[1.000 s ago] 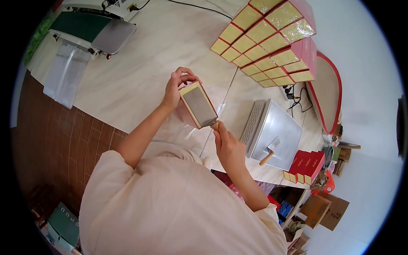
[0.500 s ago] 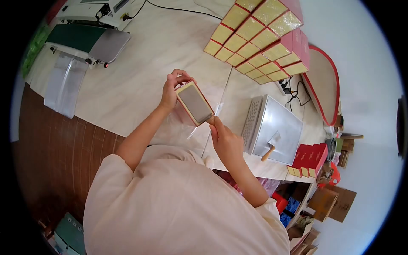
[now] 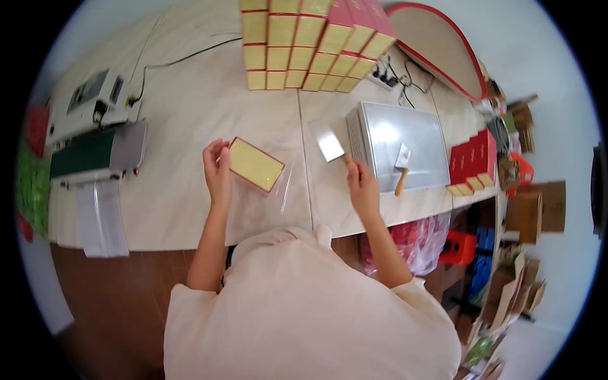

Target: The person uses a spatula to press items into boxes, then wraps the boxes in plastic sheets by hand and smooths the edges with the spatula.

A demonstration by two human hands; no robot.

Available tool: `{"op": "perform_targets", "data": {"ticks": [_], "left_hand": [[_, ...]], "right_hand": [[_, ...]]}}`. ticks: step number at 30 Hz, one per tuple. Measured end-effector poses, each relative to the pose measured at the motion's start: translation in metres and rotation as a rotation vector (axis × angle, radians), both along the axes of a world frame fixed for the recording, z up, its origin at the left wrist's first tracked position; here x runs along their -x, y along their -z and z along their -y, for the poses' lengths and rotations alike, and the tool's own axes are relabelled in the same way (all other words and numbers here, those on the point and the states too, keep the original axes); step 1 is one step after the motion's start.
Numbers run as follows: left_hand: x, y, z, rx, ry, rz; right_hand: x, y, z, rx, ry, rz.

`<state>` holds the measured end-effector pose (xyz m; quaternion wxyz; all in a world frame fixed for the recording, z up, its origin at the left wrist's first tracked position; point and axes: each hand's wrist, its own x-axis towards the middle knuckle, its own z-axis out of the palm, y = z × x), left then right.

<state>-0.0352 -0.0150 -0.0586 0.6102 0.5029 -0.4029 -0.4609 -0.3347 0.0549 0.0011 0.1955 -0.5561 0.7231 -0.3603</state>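
Note:
My left hand (image 3: pixel 217 166) is closed at the left edge of a red-edged box (image 3: pixel 256 164), whose pale yellow side faces up. The box is tilted at an angle over clear plastic film (image 3: pixel 288 183) on the table. In my right hand (image 3: pixel 361 182) is the wooden handle of a scraper (image 3: pixel 329 145), its metal blade pointing up and left, apart from the box. Just right of that hand, a second scraper (image 3: pixel 402 166) with a wooden handle lies on a silver hot plate (image 3: pixel 411 139).
Stacked red and yellow boxes (image 3: pixel 291 47) stand at the table's back. A machine with a green belt (image 3: pixel 85 154) is at the left. Several red boxes (image 3: pixel 472 161) stand at the right, near cables (image 3: pixel 408 82). Cardboard boxes (image 3: pixel 524 212) lie beyond the table.
The scraper has come away from the box and moved right with my right hand, so the box's yellow face now shows uncovered. The camera view has turned, shifting the surroundings.

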Motion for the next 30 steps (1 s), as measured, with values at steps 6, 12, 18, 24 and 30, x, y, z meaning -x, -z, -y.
{"op": "perform_targets", "data": {"ticks": [6, 12, 18, 24, 30], "left_hand": [[0.015, 0.004, -0.005, 0.024, -0.099, 0.62], [0.023, -0.01, -0.017, 0.038, -0.081, 0.739], [0.027, -0.019, -0.02, -0.02, -0.025, 0.621], [0.028, -0.012, -0.035, -0.178, -0.063, 0.026], [0.003, 0.018, -0.043, -0.391, 0.007, -0.253]], "right_hand": [[0.105, 0.091, 0.049, 0.003, 0.411, 0.026], [0.132, 0.118, 0.067, -0.133, 0.596, -0.09], [0.098, 0.088, 0.071, 0.031, 0.558, -0.593], [-0.027, 0.034, 0.064, 0.162, -0.117, -0.108], [-0.139, -0.003, 0.065, 0.284, -0.601, -0.123]]}}
